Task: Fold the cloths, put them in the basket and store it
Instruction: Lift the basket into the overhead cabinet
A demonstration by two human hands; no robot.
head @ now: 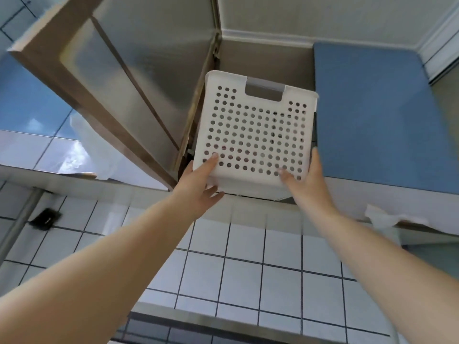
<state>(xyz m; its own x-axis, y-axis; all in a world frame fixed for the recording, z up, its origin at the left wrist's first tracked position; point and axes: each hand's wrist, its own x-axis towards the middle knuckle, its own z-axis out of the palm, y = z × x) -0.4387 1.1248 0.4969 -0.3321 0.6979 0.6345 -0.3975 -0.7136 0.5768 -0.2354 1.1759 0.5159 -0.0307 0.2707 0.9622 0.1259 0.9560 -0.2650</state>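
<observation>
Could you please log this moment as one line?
stage: storing | basket: raised into open cabinet | left hand, right hand: hold it

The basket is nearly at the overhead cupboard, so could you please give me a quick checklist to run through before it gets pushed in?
1. Cupboard door open and swung clear of the opening: ok.
2. Both hands on the basket: ok. The left hand holds its lower left corner and the right hand its lower right.
3. Basket lined up with the opening between the open door and the blue door: ok, though its right edge runs close to that door.
4. Room inside the cupboard: cannot tell, the basket hides the shelf.
5. Folded cloths inside the basket: cannot tell, only faint dark shapes show through the holes.
</observation>
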